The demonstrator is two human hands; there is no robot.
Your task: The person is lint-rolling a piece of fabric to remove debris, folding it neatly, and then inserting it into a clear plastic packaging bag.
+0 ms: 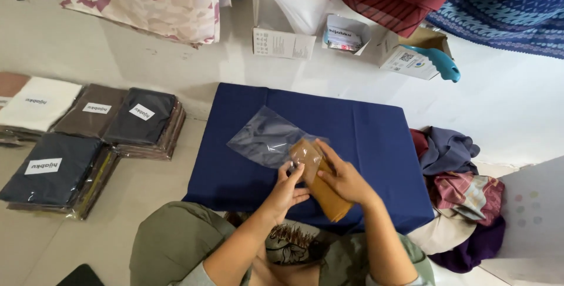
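Holding a folded brown cloth over the navy-covered desk, both hands work its top end at the mouth of a clear plastic bag. Left hand pinches the bag edge w/ fingertips; right hand clasps the cloth. Stacks of bagged cloths lie on the floor, left.

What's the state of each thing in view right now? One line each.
folded brown cloth: folded, one end inside the bag mouth, held by both hands.
clear plastic bag: open at the near end, lying flat on the blue pad.
left hand: gripping the bag mouth.
right hand: on the cloth, gripping it.
blue pad: flat on the floor.
stacks of bagged cloths: sealed, piled.
cardboard boxes: open.
loose cloths: heaped, unfolded.
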